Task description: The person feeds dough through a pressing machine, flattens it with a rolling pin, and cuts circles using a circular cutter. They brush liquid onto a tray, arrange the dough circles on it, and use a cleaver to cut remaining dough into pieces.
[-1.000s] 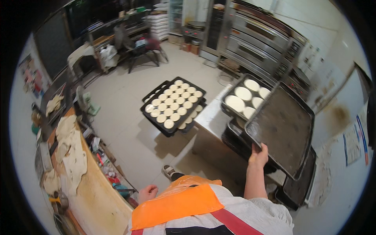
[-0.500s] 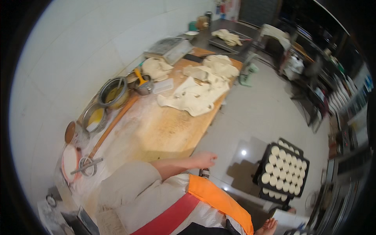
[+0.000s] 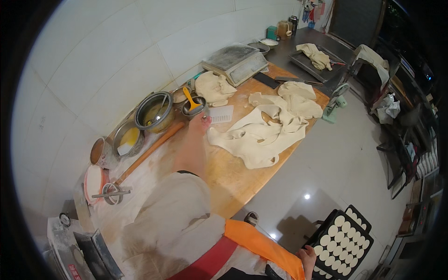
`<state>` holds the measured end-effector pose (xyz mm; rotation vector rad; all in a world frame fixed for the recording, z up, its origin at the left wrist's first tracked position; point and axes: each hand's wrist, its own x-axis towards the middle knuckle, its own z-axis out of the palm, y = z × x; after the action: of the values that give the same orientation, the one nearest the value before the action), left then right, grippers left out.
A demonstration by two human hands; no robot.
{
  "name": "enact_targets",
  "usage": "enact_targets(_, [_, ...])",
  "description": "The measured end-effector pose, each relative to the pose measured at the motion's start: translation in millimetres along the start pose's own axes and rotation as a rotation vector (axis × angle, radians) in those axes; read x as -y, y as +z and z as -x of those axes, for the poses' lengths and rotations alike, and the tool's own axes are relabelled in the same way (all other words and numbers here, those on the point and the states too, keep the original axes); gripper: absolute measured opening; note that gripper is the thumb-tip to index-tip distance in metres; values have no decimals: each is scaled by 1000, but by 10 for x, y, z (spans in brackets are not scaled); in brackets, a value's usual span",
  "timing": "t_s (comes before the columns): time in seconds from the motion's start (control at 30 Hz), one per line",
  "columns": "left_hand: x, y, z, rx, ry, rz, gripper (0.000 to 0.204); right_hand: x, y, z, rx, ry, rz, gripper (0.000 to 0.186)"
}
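Note:
My left hand (image 3: 201,122) reaches across the table to a small metal cup (image 3: 187,109). Its fingers are closed at the cup's near right rim. A brush with a yellow handle (image 3: 188,95) leans in that cup. Beside the hand lies a white, ridged plastic scraper (image 3: 222,115). To its right, a sheet of rolled dough with cut-out holes (image 3: 252,154) spreads over the wood. Low on the right, my right hand (image 3: 307,257) hangs by the edge of a black tray (image 3: 337,216) bearing rows of pale dough rounds. Its fingers are loosely bent, and nothing shows in them.
A long rolling pin (image 3: 151,151) lies near the wall beside a pot of yellowish liquid (image 3: 154,113) and a bowl with yellow contents (image 3: 128,139). A scale (image 3: 235,63) stands farther back. Tiled floor (image 3: 298,172) borders the wooden table's (image 3: 233,191) right edge.
My left hand has swung from beyond the table's near edge up to the metal cup. My right hand now shows beside the tray. The whole view has shifted.

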<state>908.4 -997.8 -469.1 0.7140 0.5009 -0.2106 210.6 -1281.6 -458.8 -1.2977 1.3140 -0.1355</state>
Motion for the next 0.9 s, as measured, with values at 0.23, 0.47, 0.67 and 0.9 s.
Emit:
enact_targets(0.23, [229,-520,893,-4,39,-253,28,-36,183,-26,51,-154,105,42])
enact_targets(0.47, [332,-1036,2775,663,245,-845,33,299,880,697,146,-340,56,39])
enact_targets(0.67, [518,-1383,4224,1041,-22,-1054,30,592,839,1399,258,-563,-189,81])
enact_targets(0.9, [862,-1515,5156,1494,14,-1288,29,372,313,2833,-425,-1153,578,32])
